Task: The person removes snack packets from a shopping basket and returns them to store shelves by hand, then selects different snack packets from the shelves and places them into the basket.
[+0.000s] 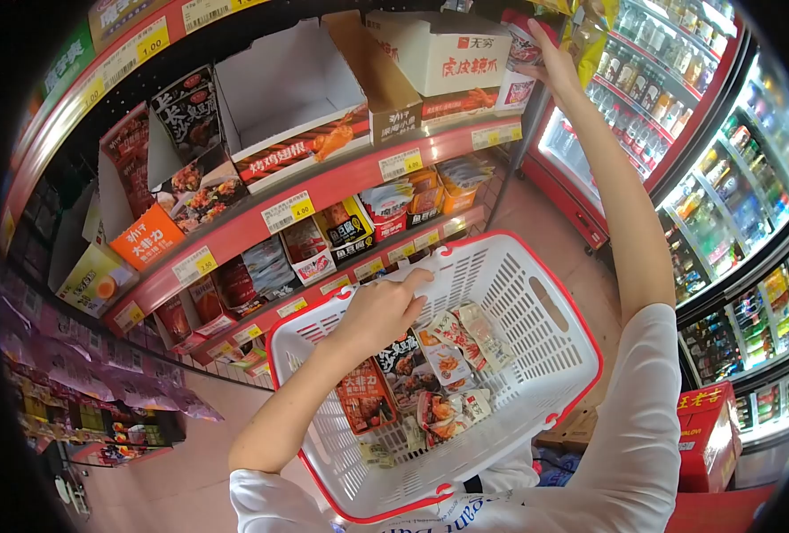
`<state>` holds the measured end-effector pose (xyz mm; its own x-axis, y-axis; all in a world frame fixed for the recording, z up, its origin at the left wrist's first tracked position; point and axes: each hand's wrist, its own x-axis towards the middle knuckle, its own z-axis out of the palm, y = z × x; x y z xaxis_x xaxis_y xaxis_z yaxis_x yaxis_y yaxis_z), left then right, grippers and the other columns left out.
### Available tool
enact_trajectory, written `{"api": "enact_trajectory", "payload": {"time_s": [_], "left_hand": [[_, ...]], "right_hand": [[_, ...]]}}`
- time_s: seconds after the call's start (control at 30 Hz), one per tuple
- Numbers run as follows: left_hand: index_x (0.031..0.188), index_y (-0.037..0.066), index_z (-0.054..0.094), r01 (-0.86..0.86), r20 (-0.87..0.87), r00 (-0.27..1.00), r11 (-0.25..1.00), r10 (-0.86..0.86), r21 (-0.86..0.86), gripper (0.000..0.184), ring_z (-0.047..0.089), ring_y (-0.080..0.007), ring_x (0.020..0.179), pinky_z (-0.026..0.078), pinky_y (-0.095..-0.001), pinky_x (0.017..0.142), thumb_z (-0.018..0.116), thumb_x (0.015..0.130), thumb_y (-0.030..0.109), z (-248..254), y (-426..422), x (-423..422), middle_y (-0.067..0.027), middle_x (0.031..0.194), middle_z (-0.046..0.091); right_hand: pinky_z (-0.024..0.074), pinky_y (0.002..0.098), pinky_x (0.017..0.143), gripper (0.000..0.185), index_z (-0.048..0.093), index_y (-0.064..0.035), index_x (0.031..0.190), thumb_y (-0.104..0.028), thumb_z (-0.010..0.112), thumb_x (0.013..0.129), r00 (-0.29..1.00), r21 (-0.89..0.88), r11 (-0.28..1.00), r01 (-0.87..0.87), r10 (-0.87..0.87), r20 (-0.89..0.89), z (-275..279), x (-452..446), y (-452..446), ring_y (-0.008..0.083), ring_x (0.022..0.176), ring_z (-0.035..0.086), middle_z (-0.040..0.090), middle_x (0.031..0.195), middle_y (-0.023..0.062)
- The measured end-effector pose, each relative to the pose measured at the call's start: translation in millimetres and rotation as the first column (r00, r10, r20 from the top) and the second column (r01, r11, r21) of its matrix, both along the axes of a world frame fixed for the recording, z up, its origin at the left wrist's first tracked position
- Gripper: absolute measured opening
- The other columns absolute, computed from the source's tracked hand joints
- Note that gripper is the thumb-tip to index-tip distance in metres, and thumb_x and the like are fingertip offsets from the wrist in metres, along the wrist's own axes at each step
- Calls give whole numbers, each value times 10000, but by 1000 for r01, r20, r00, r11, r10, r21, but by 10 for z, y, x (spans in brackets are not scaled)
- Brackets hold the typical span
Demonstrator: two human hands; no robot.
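My left hand (381, 311) is closed at the far side of a white basket (536, 355) with a red rim; what its curled fingers grip is hidden beneath them. Several snack packets lie in the basket, among them a red one (365, 395), a black one (405, 360) and a white one (448, 355). Up at the right end of the top shelf, my right hand (550, 62) has its fingers around a pink and red packet (525, 49), beside a white box (465, 58).
A shelf (323, 178) with open snack boxes and price tags runs across the left and middle. An open white carton (279, 80) stands on it. Lit drink coolers (741, 178) line the right. A red box (707, 435) stands at lower right.
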<state>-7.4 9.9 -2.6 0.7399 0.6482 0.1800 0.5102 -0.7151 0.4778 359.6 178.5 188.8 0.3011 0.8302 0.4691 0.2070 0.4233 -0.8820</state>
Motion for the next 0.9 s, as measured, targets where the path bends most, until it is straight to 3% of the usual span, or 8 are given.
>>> {"api": "enact_trajectory", "payload": {"time_s": [0.17,0.23,0.33,0.47,0.67,0.73,0.83,0.9], "left_hand": [[1223,128,507,-4,-9,1000,1000,4,-6,313,692,-323,718,544,-428,648,579,921,174,-11,20,-20,-141,814,716],[1220,126,520,3,-17,1000,1000,-2,27,311,690,-323,724,541,-432,650,580,918,172,-13,21,-20,-144,808,711],[1169,71,556,23,-19,1000,998,-24,-62,272,676,-375,741,539,-473,661,579,924,186,72,-2,-11,-189,749,673],[1201,120,556,43,-19,999,999,-42,33,300,670,-340,724,524,-453,648,584,906,166,-15,15,-8,-164,748,671],[1180,108,564,83,11,996,996,-84,38,291,655,-357,709,511,-462,649,589,892,144,-80,19,-11,-175,720,648],[1168,104,567,95,12,995,995,-95,22,282,654,-360,710,509,-463,652,594,891,147,-68,13,-18,-178,712,642],[1157,103,571,75,-43,996,996,-77,-51,272,654,-363,711,508,-463,658,595,890,147,20,-7,-34,-180,712,641],[1155,104,572,86,-33,996,995,-88,-54,268,654,-364,713,508,-463,663,594,891,148,38,-10,-50,-179,711,640]], "right_hand": [[549,384,848,520,567,-33,1273,-357,688,886,872,2,944,331,-307,380,68,-150,-136,296,908,710,664,1176,143],[531,409,825,397,600,-74,1225,-211,682,861,410,406,816,411,-563,718,70,-49,-77,321,918,690,694,1079,120],[512,423,837,375,599,-104,1225,-116,637,851,200,495,856,150,-517,832,83,100,22,365,936,650,666,1095,138],[507,431,838,377,602,-92,1219,-46,608,844,291,463,877,129,-480,827,-18,111,70,371,970,626,642,1048,149],[511,409,795,307,604,-37,1122,-2,630,817,139,560,817,139,-576,806,16,12,-38,333,926,636,590,960,142],[478,425,998,582,565,-75,1320,56,542,753,187,315,882,352,-396,899,68,-112,-186,422,1177,560,383,1469,268],[498,467,864,421,598,-20,1139,90,508,742,119,724,670,165,-742,660,-180,-83,-64,455,1025,583,530,1187,251],[498,468,854,412,596,-19,1126,97,495,743,116,649,738,188,-672,731,-137,-77,-182,453,1005,584,532,1156,241]]}}
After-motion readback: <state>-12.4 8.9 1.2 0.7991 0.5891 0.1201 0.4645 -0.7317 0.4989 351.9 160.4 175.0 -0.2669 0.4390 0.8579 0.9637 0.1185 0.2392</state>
